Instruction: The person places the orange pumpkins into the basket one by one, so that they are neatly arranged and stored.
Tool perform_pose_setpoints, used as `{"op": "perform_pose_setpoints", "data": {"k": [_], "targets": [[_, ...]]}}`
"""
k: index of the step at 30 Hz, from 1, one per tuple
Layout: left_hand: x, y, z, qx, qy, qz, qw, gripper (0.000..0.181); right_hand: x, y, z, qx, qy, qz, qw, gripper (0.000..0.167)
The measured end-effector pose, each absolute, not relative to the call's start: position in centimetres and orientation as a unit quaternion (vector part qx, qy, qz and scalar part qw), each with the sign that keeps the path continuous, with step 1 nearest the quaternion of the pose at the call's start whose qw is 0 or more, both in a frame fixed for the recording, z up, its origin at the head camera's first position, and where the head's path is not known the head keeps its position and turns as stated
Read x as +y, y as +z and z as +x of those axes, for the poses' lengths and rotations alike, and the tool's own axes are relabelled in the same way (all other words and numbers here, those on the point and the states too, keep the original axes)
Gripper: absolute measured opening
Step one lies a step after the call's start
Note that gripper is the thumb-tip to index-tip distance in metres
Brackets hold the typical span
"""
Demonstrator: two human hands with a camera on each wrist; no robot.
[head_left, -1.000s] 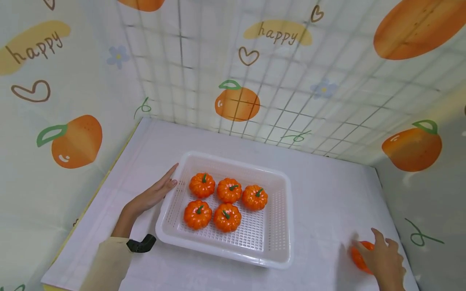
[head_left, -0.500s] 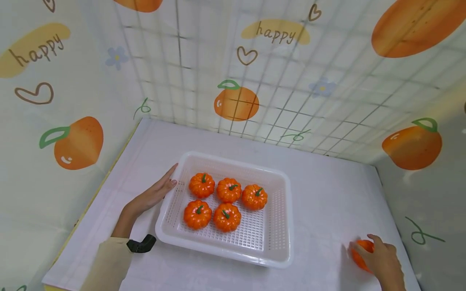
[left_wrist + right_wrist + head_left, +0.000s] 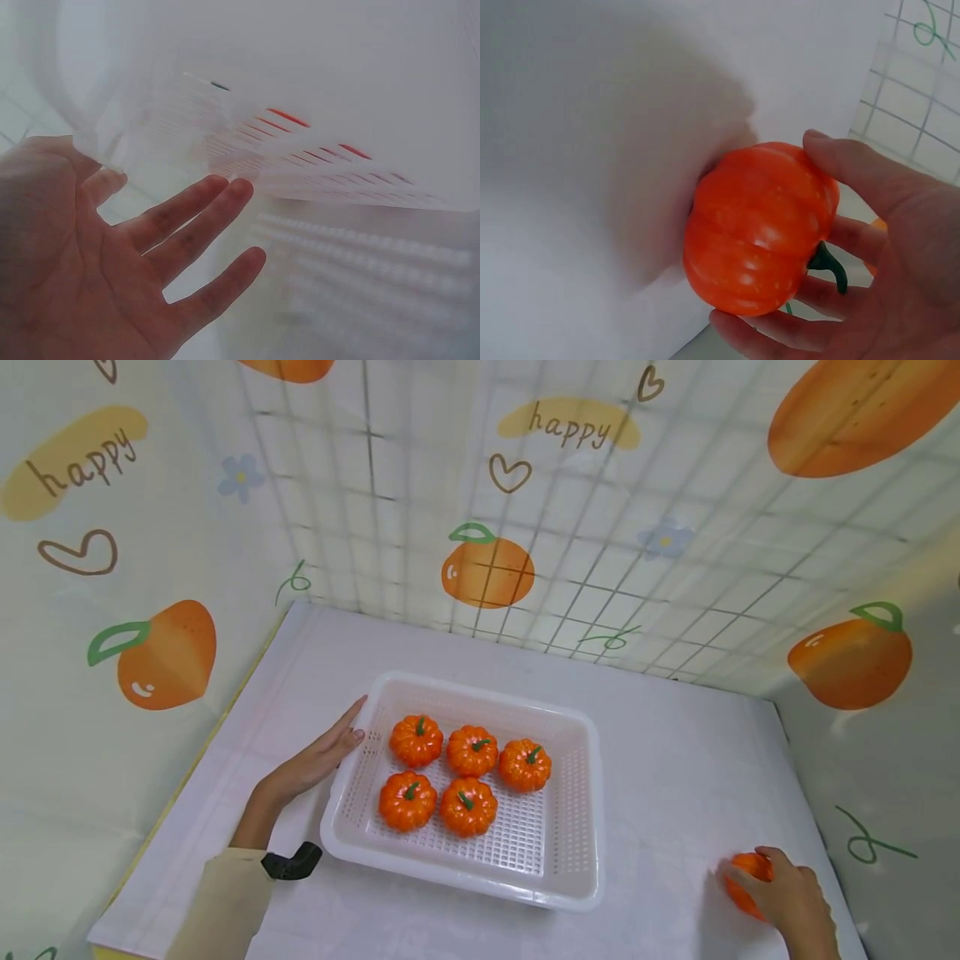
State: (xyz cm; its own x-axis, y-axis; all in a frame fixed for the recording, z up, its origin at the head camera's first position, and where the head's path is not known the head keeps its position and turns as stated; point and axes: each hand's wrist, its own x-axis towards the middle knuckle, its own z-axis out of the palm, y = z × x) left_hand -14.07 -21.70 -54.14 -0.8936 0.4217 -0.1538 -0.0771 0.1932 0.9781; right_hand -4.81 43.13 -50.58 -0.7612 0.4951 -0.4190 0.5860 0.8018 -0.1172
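A white plastic basket (image 3: 570, 810) holds several small orange toy pumpkins (image 3: 468, 807) with green stems. My left hand (image 3: 318, 760) lies along the basket's left side. In the left wrist view its fingers (image 3: 202, 236) are extended and spread against the outer wall. Far to the right, my right hand (image 3: 798, 897) grips another toy pumpkin (image 3: 748, 885). The right wrist view shows the thumb on one side of this pumpkin (image 3: 757, 229) and fingers curled round the other, its green stem toward the palm. A shadow falls on the white surface beside it.
The basket stands mid-table on a white-covered table (image 3: 660, 777). Printed cloth walls (image 3: 405, 527) with a grid and fruit drawings close off the back and both sides. The right wall (image 3: 885, 760) rises close to my right hand.
My right hand's fingers have come down and closed round the lone pumpkin at the right. My left hand and the basket stay in place.
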Motion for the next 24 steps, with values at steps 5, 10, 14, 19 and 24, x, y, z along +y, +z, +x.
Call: {"op": "perform_pose_setpoints", "data": {"k": [5, 10, 14, 19, 24], "targets": [[-21.7, -54.0, -14.0, 0.749, 0.621, 0.114, 0.199, 0.059, 42.6, -50.1, -5.3, 0.935, -0.122, 0.284, 0.174, 0.086], [-21.6, -54.0, -14.0, 0.749, 0.621, 0.114, 0.200, 0.060, 41.6, -48.7, -6.1, 0.947, -0.129, 0.252, 0.154, 0.081], [-21.6, -54.0, -14.0, 0.747, 0.623, 0.116, 0.201, 0.060, 40.3, -47.3, -6.8, 0.950, -0.143, 0.235, 0.147, 0.082], [-21.7, -54.0, -14.0, 0.747, 0.623, 0.115, 0.201, 0.060, 38.2, -45.9, -7.6, 0.958, -0.154, 0.208, 0.121, 0.082], [-21.7, -54.0, -14.0, 0.752, 0.618, 0.115, 0.198, 0.060, 35.7, -44.3, -8.0, 0.970, -0.160, 0.162, 0.080, 0.079]]}}
